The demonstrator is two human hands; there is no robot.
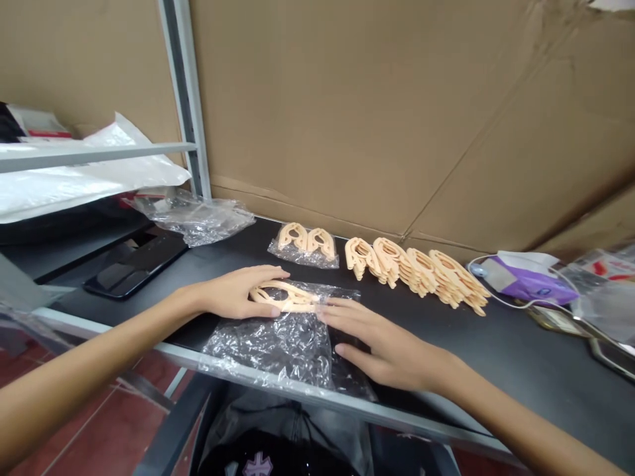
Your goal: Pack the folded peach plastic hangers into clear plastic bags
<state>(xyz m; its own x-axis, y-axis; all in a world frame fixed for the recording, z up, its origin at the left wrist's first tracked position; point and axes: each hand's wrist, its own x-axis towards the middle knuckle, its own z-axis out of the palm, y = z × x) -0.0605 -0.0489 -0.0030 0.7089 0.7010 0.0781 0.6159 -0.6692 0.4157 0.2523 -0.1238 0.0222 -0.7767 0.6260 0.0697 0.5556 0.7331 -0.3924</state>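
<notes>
A beige plastic folding hanger lies flat on a clear plastic bag at the front of the dark shelf. My left hand has its left end between the fingers above and the thumb below. At its right end, the stretched fingertips of my right hand rest on the hanger tip and the bag, thumb apart below. Behind them, two similar hangers lie in a bag, one being the bagged hanger. To the right of these, several loose hangers stand in leaning, overlapping stacks.
A crumpled heap of clear bags and a dark phone lie at left, beside a metal shelf post. At right are a purple tissue pack and a white cable. Cardboard walls the back.
</notes>
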